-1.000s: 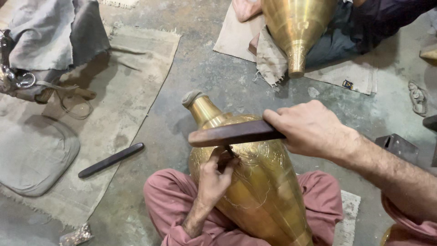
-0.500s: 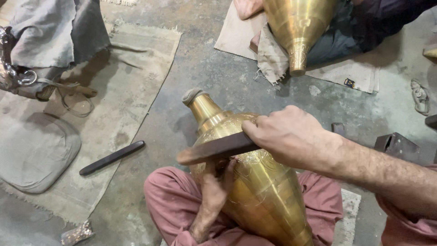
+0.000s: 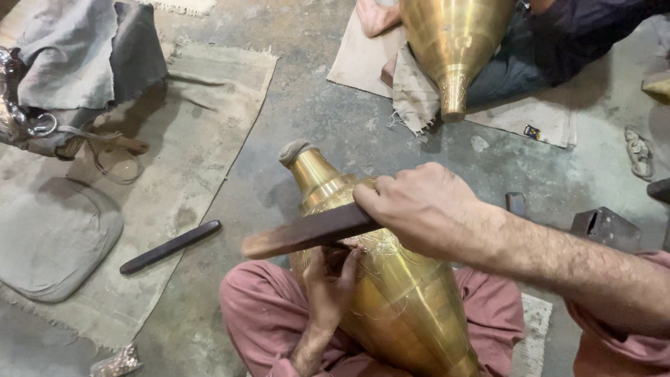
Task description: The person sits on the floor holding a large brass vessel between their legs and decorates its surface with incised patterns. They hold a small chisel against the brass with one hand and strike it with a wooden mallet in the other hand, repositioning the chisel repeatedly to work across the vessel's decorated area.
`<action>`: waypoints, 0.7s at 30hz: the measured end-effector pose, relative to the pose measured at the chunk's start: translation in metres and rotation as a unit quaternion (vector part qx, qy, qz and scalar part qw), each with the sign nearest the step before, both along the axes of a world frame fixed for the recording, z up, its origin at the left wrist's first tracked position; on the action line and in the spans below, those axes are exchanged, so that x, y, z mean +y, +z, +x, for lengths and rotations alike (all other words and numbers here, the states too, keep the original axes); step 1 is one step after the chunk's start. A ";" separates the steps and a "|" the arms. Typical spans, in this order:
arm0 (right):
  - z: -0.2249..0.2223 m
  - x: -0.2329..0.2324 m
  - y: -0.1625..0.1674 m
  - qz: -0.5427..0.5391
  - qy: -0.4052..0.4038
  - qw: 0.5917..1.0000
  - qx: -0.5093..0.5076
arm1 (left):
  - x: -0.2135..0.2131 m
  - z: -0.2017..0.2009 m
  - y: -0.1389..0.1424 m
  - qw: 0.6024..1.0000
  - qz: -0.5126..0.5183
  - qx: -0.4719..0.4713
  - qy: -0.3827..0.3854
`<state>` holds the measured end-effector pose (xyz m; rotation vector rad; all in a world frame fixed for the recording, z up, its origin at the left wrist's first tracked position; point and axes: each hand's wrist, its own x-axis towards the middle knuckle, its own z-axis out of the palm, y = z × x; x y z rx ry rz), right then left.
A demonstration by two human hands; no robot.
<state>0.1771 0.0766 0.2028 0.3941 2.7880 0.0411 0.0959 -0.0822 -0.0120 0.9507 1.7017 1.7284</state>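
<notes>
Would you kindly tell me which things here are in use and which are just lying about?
In use: brass vase, wooden bat in right hand, left hand on the vase.
Lying about: dark stick, grey cushion, metal block.

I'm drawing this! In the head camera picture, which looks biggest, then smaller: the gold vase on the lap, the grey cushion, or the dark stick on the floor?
1. Gold vase, though it is nearest the camera.
2. Grey cushion.
3. Dark stick.

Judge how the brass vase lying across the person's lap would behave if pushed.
The brass vase looks rounded and lies on its side, so it would probably roll. Its polished surface seems slippery. The left hand and legs appear to steady it.
</notes>
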 end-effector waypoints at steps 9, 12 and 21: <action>0.017 0.017 -0.014 -0.040 -0.060 0.994 0.081 | 0.008 -0.014 0.006 0.995 -0.090 0.015 -0.052; 0.025 0.022 -0.017 -0.005 -0.085 0.996 -0.008 | 0.010 -0.017 0.003 0.996 -0.040 0.039 -0.067; 0.045 0.034 -0.042 -0.077 -0.164 0.971 0.153 | 0.025 -0.042 -0.005 0.969 -0.096 0.099 -0.206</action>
